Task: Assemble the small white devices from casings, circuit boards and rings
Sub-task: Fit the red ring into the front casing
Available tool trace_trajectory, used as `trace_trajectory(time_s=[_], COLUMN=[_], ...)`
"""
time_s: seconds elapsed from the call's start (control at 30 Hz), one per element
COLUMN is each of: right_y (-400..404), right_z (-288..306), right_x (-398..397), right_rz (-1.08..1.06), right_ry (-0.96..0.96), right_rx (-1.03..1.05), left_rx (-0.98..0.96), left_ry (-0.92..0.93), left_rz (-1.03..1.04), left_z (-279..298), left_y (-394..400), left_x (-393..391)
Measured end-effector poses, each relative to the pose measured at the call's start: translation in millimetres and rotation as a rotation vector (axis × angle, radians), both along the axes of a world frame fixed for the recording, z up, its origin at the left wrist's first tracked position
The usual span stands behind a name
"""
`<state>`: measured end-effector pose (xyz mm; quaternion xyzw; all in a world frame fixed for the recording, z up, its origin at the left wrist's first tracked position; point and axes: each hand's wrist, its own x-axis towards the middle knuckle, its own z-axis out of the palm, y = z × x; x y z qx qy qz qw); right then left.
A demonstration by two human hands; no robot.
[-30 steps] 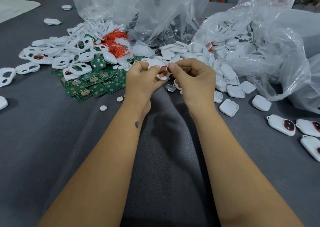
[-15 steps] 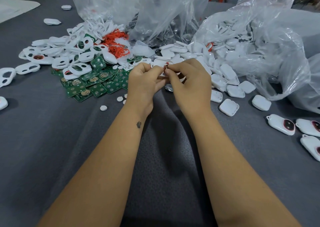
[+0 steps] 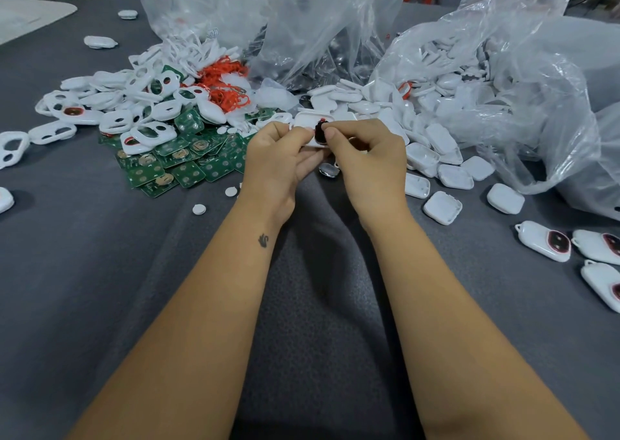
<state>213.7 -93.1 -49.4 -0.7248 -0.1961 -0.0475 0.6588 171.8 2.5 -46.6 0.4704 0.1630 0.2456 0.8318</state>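
Note:
Both hands meet at the middle of the table. My left hand [image 3: 281,158] holds a white casing [image 3: 308,121] by its near edge. Against the casing, my right hand [image 3: 367,151] pinches a dark oval piece with a red rim [image 3: 320,132] between thumb and forefinger. Green circuit boards [image 3: 174,164] lie in a heap left of the hands. Behind them are white front casings with oval holes [image 3: 134,104] and a tangle of red rings [image 3: 224,84]. White back casings [image 3: 439,171] spill out to the right.
Clear plastic bags [image 3: 503,80] of parts stand behind and to the right. Three finished white devices [image 3: 543,240] lie at the right edge. A shiny button cell [image 3: 328,170] and small white discs [image 3: 198,209] lie on the grey cloth [image 3: 100,272].
The hands have shifted slightly away from me and turned the casing. The dark red-rimmed piece now shows between the fingertips, where earlier only a red ring edge was visible.

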Motion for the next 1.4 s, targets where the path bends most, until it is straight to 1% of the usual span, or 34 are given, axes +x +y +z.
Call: trace_trajectory(time_s=[0.2, 0.33, 0.5, 0.63, 0.7, 0.73, 0.77, 0.83, 0.87, 0.9, 0.93, 1.0, 1.13, 1.23, 1.3, 1.37, 1.4], right_y=[-4, -7, -10, -15, -16, -14, -13, -10, -8, -6, -5, -4, -4, -2, -2, -4, -6], right_z=[5, 8, 11, 10, 10, 9, 7, 2, -1, -3, -4, -6, -7, -6, -4, 0, 1], right_x=[0, 2, 9, 12, 12, 11, 11, 9, 8, 8, 6, 5, 3, 1, 1, 5, 7], right_rz=[0.067, 0.143, 0.276, 0.352, 0.333, 0.293, 0.223, 0.04, -0.025, -0.052, -0.056, -0.067, -0.115, -0.102, -0.12, -0.158, -0.125], right_ry=[0.179, 0.385, 0.61, 0.7, 0.68, 0.625, 0.515, 0.173, 0.007, -0.113, -0.185, -0.27, -0.361, -0.341, -0.275, -0.131, -0.046], right_rx=[0.15, 0.252, 0.278, 0.344, 0.355, 0.338, 0.275, 0.026, -0.093, -0.175, -0.223, -0.253, -0.282, -0.265, -0.166, -0.025, 0.037], left_rx=[0.054, 0.081, 0.076, 0.103, 0.114, 0.12, 0.133, 0.191, 0.233, 0.271, 0.294, 0.3, 0.296, 0.286, 0.246, 0.225, 0.223], left_ry=[0.033, 0.042, 0.021, 0.01, 0.011, 0.017, 0.028, 0.058, 0.076, 0.092, 0.102, 0.109, 0.103, 0.084, 0.054, 0.048, 0.052], left_rz=[-0.034, -0.051, -0.093, -0.151, -0.163, -0.155, -0.134, -0.057, -0.014, 0.017, 0.034, 0.044, 0.066, 0.057, 0.089, 0.209, 0.281], left_z=[0, 2, 2, 1, 0, 0, -1, -3, -4, -5, -6, -6, -8, -8, -7, -7, -7], left_y=[0, -2, -2, -1, -1, -1, -2, -2, -2, -2, -2, -3, -2, -1, 0, 4, 7], left_x=[-1, -2, -3, -4, -4, -4, -3, -1, 0, 1, 1, 1, 3, 3, 3, 5, 5])
